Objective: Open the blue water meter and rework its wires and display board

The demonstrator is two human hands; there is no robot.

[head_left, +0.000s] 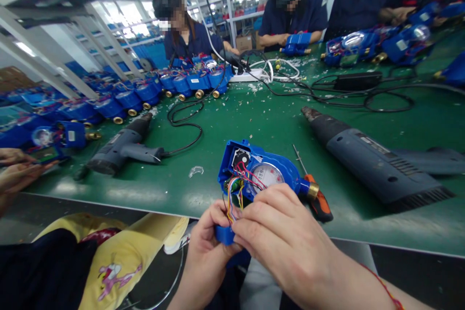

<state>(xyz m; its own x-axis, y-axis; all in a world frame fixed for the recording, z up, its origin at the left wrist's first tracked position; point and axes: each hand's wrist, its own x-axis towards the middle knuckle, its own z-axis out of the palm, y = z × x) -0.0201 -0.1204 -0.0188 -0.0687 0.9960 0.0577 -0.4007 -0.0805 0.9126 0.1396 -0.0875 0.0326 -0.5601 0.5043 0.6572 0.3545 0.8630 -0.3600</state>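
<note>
A blue water meter (286, 167) lies on the green table before me, its round dial (267, 175) facing up and its brass end to the right. Coloured wires (232, 193) run from its open compartment toward my fingers. My left hand (207, 247) is closed around a small blue plastic part (224, 235) at the table's front edge. From the right, my right hand (286, 227) pinches at the wires over that part; its fingertips are partly hidden. An orange-handled screwdriver (318, 198) rests just right of the meter.
Heat guns lie left (123, 147) and right (378, 160). A clear plastic scrap (196, 171) is near the meter. Blue meters (116, 106) line the left; a power strip (250, 75) and cables sit behind. Co-workers surround the table; another person's hands (18, 169) work at left.
</note>
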